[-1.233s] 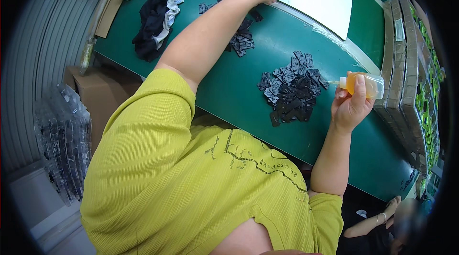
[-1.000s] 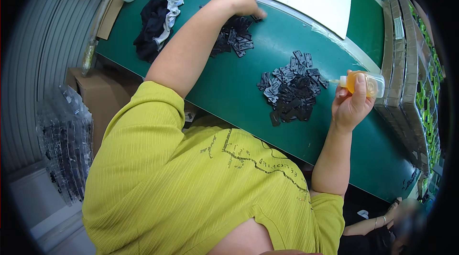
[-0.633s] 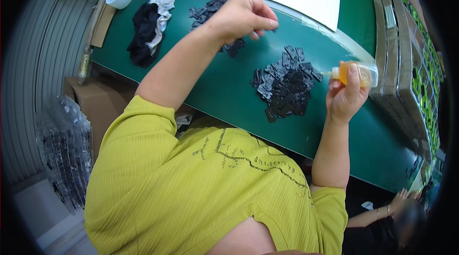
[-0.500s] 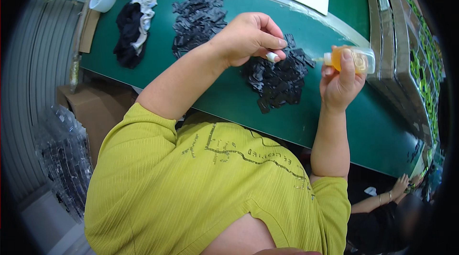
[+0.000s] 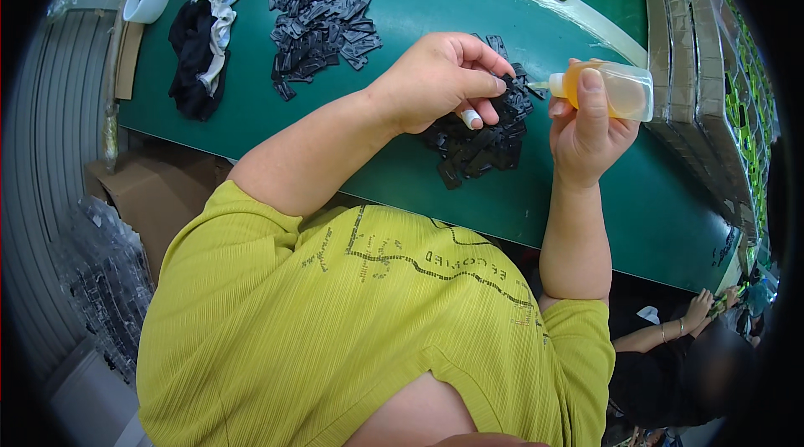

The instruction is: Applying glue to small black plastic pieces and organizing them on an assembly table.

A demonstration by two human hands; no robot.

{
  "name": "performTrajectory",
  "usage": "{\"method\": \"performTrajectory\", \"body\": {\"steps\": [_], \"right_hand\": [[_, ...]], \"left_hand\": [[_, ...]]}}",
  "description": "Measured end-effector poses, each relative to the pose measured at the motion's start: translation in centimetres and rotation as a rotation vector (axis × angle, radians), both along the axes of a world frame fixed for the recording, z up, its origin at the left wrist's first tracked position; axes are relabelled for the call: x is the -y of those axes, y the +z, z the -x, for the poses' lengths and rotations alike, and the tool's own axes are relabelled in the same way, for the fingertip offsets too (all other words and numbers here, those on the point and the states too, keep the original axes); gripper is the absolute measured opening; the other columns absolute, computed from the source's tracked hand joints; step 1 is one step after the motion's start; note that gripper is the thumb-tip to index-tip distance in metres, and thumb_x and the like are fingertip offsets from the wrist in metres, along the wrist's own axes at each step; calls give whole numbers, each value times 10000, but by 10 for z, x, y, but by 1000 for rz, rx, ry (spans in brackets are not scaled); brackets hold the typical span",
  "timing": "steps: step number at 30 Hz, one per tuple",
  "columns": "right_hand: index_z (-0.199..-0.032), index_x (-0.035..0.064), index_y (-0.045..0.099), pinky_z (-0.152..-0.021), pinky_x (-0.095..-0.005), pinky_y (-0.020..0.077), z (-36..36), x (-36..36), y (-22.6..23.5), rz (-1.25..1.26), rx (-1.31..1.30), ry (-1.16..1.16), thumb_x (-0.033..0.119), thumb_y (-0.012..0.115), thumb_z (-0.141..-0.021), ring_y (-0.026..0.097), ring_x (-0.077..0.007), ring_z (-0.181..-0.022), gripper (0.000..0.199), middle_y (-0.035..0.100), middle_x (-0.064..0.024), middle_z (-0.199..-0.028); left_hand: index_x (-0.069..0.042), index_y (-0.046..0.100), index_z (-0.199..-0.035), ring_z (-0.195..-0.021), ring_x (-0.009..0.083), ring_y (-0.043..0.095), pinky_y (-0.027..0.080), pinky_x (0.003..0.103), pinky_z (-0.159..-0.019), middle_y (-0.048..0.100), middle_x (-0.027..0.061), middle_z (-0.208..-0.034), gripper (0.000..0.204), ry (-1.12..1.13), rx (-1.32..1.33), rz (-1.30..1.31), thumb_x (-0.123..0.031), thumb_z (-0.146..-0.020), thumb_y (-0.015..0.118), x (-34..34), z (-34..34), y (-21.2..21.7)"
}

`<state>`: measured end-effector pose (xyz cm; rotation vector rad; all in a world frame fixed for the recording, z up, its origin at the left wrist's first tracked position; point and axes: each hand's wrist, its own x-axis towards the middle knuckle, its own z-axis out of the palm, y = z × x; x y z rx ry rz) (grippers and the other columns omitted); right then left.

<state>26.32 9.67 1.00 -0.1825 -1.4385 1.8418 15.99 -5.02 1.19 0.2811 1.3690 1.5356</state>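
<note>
1. The left hand (image 5: 435, 82) is pinching a small, flat black piece (image 5: 508, 82) between thumb and forefinger, just above a heap; a smooth white wrap (image 5: 471, 118) is covering the tip of another finger.
2. The right hand (image 5: 591, 133) is wrapping around a clear, squat bottle (image 5: 630, 93) of amber liquid, its thumb pressing along the side.
3. The bottle is lying sideways in that grip, its thin pale nozzle (image 5: 538, 85) pointing toward the pinched piece; whether they are touching, I cannot tell.
4. The two hands are staying apart, facing each other over the table.
5. Beneath the left fingers, the near heap (image 5: 477, 152) of thin black plates is sitting on the smooth, glossy green tabletop (image 5: 410, 3).
6. A second heap (image 5: 325, 24) of oblong black plates is spreading farther left.
7. Beyond it, a crumpled black-and-white cloth (image 5: 195, 57) is lying in soft folds, near a round white tub-like object (image 5: 146, 0).
</note>
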Motion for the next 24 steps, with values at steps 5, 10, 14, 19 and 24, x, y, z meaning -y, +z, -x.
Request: {"method": "performTrajectory", "body": {"steps": [5,10,14,19,24], "right_hand": [[-874,-2,615,-433,-195,440,1,1,-2,-96,-3,-15,56,644,-852,546,-89,-513,69,636,-94,-763],[-874,-2,616,-438,-193,445,2,1,-2,-84,24,-26,56,655,-846,552,-86,-519,75,637,-88,-759],[-872,-1,618,-435,-191,443,3,1,-4,-93,14,-3,56,659,-845,550,-83,-518,76,637,-87,-762],[-884,1,602,-422,-192,434,3,2,-2,-132,65,-26,50,648,-850,537,-79,-506,76,626,-77,-762],[-876,10,585,-408,-194,416,1,-5,6,45,9,-50,55,629,-859,524,-86,-498,66,601,-73,-742]], "left_hand": [[30,600,-1014,-608,134,649,526,223,-518,649,82,-798,194,-19,-52,28,-64,-848,638,0,0,0],[38,597,-1002,-593,138,650,527,223,-512,646,85,-782,200,-18,-33,16,-58,-835,649,0,-1,1],[42,597,-998,-588,136,648,525,222,-506,646,87,-780,202,-17,-46,20,-53,-828,652,-1,-2,2],[43,602,-982,-585,133,647,519,218,-495,644,87,-774,190,-28,-79,27,-49,-824,651,0,-2,3],[38,603,-971,-584,139,647,514,219,-488,639,90,-772,176,5,-57,25,-45,-822,648,0,0,2]]}}
